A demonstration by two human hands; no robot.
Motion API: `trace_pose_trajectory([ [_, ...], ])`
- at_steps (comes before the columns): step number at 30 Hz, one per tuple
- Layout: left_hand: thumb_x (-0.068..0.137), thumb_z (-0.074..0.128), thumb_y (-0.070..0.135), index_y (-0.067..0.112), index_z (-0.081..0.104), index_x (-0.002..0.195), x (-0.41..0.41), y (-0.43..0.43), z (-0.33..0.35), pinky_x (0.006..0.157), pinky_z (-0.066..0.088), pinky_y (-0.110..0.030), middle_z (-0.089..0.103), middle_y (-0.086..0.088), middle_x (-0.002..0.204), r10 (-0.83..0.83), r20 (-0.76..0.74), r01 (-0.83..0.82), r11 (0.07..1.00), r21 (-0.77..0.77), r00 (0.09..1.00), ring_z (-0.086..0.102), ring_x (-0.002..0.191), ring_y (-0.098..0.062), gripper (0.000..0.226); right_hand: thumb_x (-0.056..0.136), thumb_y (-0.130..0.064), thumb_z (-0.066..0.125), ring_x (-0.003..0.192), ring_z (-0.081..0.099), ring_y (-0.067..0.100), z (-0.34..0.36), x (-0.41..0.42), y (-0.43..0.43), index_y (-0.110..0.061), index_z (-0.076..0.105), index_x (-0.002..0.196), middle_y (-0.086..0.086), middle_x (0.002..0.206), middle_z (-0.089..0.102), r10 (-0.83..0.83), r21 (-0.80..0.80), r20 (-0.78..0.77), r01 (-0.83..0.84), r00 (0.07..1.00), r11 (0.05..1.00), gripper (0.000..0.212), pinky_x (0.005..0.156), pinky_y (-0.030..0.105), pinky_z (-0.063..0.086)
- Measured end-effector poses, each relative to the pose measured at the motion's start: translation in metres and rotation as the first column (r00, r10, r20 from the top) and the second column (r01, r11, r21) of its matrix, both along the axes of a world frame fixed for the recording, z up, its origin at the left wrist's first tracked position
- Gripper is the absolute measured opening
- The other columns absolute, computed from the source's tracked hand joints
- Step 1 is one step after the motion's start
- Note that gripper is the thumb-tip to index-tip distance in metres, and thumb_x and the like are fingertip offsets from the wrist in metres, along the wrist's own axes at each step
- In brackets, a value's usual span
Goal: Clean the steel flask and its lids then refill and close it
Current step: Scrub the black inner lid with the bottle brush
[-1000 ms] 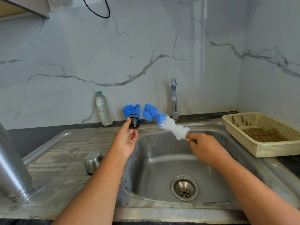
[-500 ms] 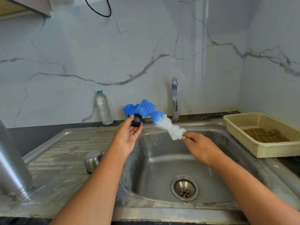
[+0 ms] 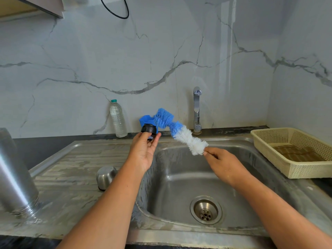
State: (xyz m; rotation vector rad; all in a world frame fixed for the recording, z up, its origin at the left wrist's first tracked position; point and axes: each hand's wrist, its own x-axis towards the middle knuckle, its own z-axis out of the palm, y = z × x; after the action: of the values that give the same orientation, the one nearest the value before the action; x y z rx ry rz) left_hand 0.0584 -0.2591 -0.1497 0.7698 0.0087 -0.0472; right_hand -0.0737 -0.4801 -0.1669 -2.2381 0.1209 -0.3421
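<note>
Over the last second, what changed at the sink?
The right hand swung the bottle brush left, bringing its blue end close beside the black lid held by the left hand. Both grips unchanged; steel flask and steel cap stayed on the drainboard.

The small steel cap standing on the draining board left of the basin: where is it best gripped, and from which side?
Probably round its straight side wall, coming from above with thumb and fingers on opposite sides. The steel cap seems to stand mouth down, its smooth domed top upward, so the top gives no hold and the rim lies on the draining board.
</note>
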Motion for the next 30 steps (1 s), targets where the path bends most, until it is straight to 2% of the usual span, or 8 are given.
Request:
trace_pose_trajectory([
  [5,0.103,0.059,0.008,-0.003,0.052,0.133,-0.007,-0.004,0.002,0.075,0.065,-0.031,0.065,-0.03,0.126,-0.062,-0.02,0.062,0.998,-0.017,0.998,0.072,0.106,-0.029,0.033,0.105,-0.038,0.045,0.071,0.057,0.015,-0.001,0.001,0.002,-0.025,0.068,0.107,0.011,0.088,0.071,0.005,0.0,-0.004,-0.005,1.0,1.0,0.027,0.08,0.04,0.056],
  [11,0.1,0.063,0.008,-0.003,0.058,0.124,-0.011,-0.01,0.006,0.061,0.058,-0.021,0.06,-0.024,0.12,-0.07,-0.006,0.07,0.997,0.039,0.998,0.063,0.09,-0.021,0.026,0.106,-0.037,0.045,0.063,0.049,0.011,-0.003,0.003,0.003,-0.026,0.07,0.108,0.001,0.067,0.058,0.034,0.04,-0.008,-0.034,0.999,0.999,0.028,0.063,0.029,0.044],
  [13,0.101,0.059,0.003,-0.003,0.056,0.128,-0.013,-0.012,0.007,0.066,0.06,-0.021,0.061,-0.024,0.121,-0.1,0.036,0.098,0.993,0.062,0.994,0.065,0.099,-0.025,0.028,0.106,-0.037,0.045,0.057,0.046,0.008,-0.003,0.003,0.003,-0.037,0.07,0.105,-0.009,0.058,0.05,0.037,0.051,-0.006,-0.037,0.999,0.998,0.026,0.06,0.027,0.043],
  [15,0.1,0.057,-0.002,-0.004,0.059,0.119,-0.015,-0.012,0.01,0.073,0.063,-0.025,0.062,-0.024,0.119,-0.141,0.059,0.138,0.989,0.049,0.988,0.064,0.109,-0.028,0.019,0.106,-0.037,0.044,0.052,0.043,0.006,-0.003,0.003,0.003,-0.048,0.066,0.1,-0.012,0.052,0.048,0.042,0.055,-0.003,-0.042,0.999,0.998,0.025,0.057,0.024,0.042],
  [18,0.099,0.055,-0.004,-0.002,0.06,0.107,-0.019,-0.01,0.012,0.082,0.064,-0.032,0.062,-0.022,0.108,-0.18,0.068,0.182,0.983,-0.024,0.981,0.062,0.112,-0.03,0.009,0.106,-0.037,0.043,0.053,0.044,0.007,-0.003,0.004,0.002,-0.052,0.062,0.097,-0.01,0.058,0.052,0.039,0.048,-0.005,-0.038,0.999,0.998,0.026,0.058,0.026,0.044],
  [23,0.098,0.058,0.011,-0.006,0.055,0.134,-0.014,-0.006,0.011,0.09,0.062,-0.038,0.06,-0.026,0.13,-0.166,0.053,0.171,0.978,-0.118,0.985,0.058,0.132,-0.036,0.039,0.106,-0.037,0.043,0.075,0.065,0.018,-0.001,0.002,0.004,-0.046,0.067,0.11,-0.001,0.081,0.069,0.044,0.069,0.005,-0.044,0.999,0.997,0.026,0.071,0.031,0.05],
  [26,0.102,0.057,0.012,-0.005,0.053,0.138,-0.01,-0.005,0.01,0.09,0.063,-0.042,0.06,-0.026,0.135,-0.129,0.031,0.132,0.976,-0.172,0.991,0.062,0.127,-0.035,0.04,0.106,-0.039,0.042,0.068,0.057,0.015,-0.001,0.002,0.005,-0.042,0.07,0.103,-0.006,0.07,0.06,0.034,0.124,-0.019,-0.032,0.999,0.992,0.028,0.067,0.029,0.044],
  [30,0.102,0.064,0.016,-0.002,0.058,0.133,-0.006,-0.005,0.008,0.088,0.063,-0.037,0.066,-0.024,0.129,-0.064,0.032,0.068,0.992,-0.108,0.997,0.066,0.122,-0.03,0.036,0.106,-0.037,0.044,0.063,0.047,0.008,-0.003,0.004,0.008,-0.026,0.071,0.09,-0.008,0.07,0.053,0.069,0.228,-0.075,-0.051,0.995,0.972,0.033,0.062,0.026,0.037],
])
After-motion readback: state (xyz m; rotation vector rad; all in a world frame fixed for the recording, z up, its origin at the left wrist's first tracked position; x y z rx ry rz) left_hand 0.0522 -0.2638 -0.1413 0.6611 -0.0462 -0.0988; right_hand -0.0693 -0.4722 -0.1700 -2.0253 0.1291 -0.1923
